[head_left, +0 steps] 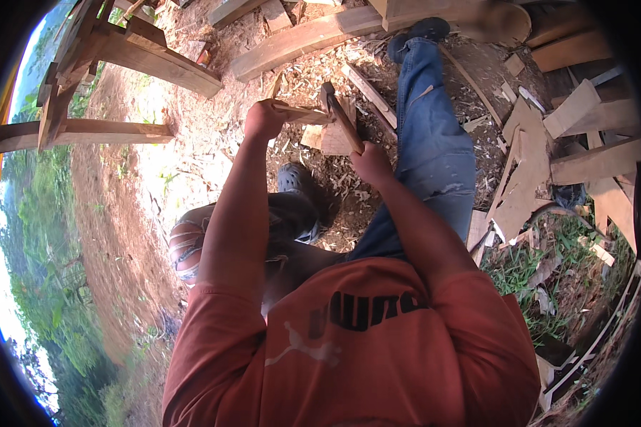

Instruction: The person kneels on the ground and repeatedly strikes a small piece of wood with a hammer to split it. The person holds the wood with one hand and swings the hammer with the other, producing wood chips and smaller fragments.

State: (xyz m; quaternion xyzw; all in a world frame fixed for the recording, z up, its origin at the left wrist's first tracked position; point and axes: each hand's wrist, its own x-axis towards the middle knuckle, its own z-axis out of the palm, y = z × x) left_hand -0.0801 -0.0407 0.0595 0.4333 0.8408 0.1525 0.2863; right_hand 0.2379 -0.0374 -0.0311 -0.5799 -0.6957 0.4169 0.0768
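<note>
Wood chips and pale shavings [335,188] cover the red dirt ground [128,235], dry and splintery. Left hand [263,119] is clenched around a thin, flat wooden stick [303,112], rough-cut, held roughly level. Right hand [370,164] is clenched on the brown wooden handle of a hatchet [342,117]; its dark metal head sits at the stick's far end, touching or just over it, cannot tell which. A pale squared wood block [327,139] stands on the ground right beneath both. Rough sawn planks [299,39] and flat offcuts [527,171] lie around, grey-brown with straight edges.
</note>
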